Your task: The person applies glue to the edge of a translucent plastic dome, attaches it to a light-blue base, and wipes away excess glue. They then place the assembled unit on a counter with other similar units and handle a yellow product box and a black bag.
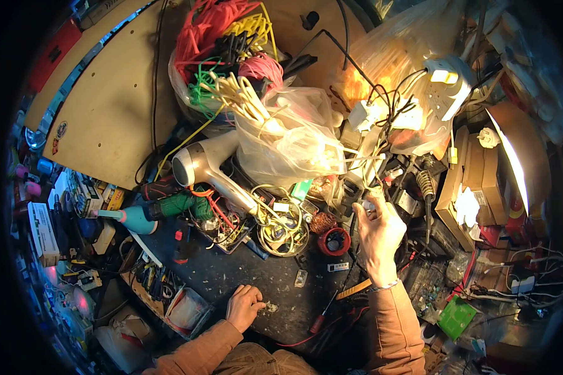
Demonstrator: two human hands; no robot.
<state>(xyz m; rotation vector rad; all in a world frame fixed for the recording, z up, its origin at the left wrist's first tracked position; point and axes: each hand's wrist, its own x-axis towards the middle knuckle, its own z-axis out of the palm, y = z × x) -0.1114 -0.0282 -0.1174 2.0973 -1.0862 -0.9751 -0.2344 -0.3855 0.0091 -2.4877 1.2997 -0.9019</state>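
My left hand (243, 307) rests low over the dark worktop, its fingers curled in a pinch. A small pale part (269, 307) shows at its fingertips, too small to name. Farther off and to the right, my right hand (381, 236) is raised with thumb and fingers drawn together. Something small and whitish (369, 207) sits between them, partly hidden by the fingers. Just left of that hand stands a round red container (334, 241) with a dark inside. Between the hands lie a small metal-looking piece (301, 278) and a screwdriver (318, 322) with a red handle.
A white hair dryer (211, 167) lies beyond a tangle of wires (280, 232). Bags of coloured cable ties (250, 106) crowd the back. Lit lamp (513, 159), cardboard box (460, 187) and green circuit board (456, 317) stand at right. A teal-nosed tool (137, 219) lies at left.
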